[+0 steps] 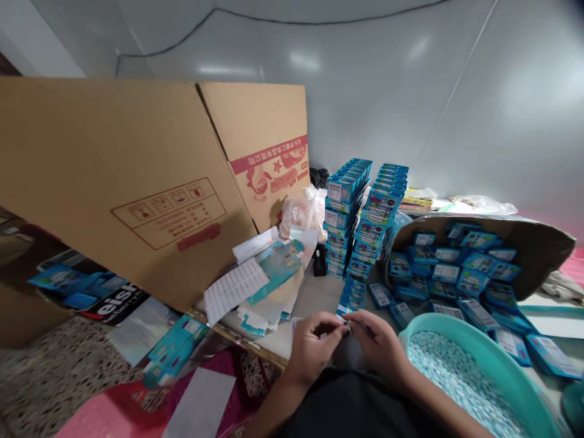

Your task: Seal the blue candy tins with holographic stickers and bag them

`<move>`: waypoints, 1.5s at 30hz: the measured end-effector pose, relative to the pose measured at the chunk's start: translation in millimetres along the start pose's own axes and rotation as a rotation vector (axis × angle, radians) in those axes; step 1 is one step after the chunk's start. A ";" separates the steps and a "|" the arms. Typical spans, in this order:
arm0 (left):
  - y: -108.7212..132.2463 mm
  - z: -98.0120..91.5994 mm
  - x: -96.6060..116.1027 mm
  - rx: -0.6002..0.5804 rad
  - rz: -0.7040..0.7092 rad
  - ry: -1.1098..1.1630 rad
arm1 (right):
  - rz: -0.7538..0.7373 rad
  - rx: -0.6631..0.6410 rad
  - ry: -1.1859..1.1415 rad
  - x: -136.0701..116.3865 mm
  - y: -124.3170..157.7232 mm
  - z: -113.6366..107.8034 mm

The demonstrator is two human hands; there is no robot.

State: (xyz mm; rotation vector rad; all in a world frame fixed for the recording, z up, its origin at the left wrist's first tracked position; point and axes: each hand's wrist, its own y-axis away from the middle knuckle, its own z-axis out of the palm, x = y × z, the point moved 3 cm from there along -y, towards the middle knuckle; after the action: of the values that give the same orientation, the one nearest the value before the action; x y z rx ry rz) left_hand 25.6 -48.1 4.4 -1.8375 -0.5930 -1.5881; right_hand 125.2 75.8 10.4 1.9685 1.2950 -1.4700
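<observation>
My left hand (312, 345) and my right hand (379, 344) meet at the table's front edge, close to my body. The fingers of both are pinched together around something small and pale that I cannot make out. Just beyond the fingertips lies a row of small blue boxes (352, 293). Behind it rise two tall stacks of blue candy boxes (336, 238) marked "Caramelo Macizo". To the right of my right hand stands a turquoise tub (506, 350) filled with small pale blue and white candies (449, 377).
Many blue boxes spill from an open carton (542, 240) at right. Flat printed cardboard (278, 271) and label sheets (236, 289) lie at left. A big cardboard box (155, 152) blocks the left side. Below stand pink plastic stools (114, 413). A grey wall (387, 91) closes the back.
</observation>
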 end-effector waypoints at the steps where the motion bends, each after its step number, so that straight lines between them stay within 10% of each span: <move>1: 0.5 -1.1 1.9 0.020 0.027 -0.021 | -0.015 -0.011 0.008 -1.9 -0.7 0.5; 16: 5.7 -1.1 12.4 0.095 0.315 -0.361 | 0.016 -0.026 -0.078 -5.0 0.3 0.4; 36: 8.6 -4.7 -2.3 0.113 0.086 -0.203 | 0.087 0.081 -0.175 -2.7 2.9 0.0; 45: 1.3 -6.8 5.4 0.126 -0.084 -0.213 | -0.281 -0.116 0.099 -4.7 6.4 4.4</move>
State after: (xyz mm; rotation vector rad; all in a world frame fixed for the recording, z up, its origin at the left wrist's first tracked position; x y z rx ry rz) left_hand 22.7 -54.3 10.0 -1.9207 -0.8566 -1.3830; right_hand 127.8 67.2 11.4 1.8636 1.7178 -1.3953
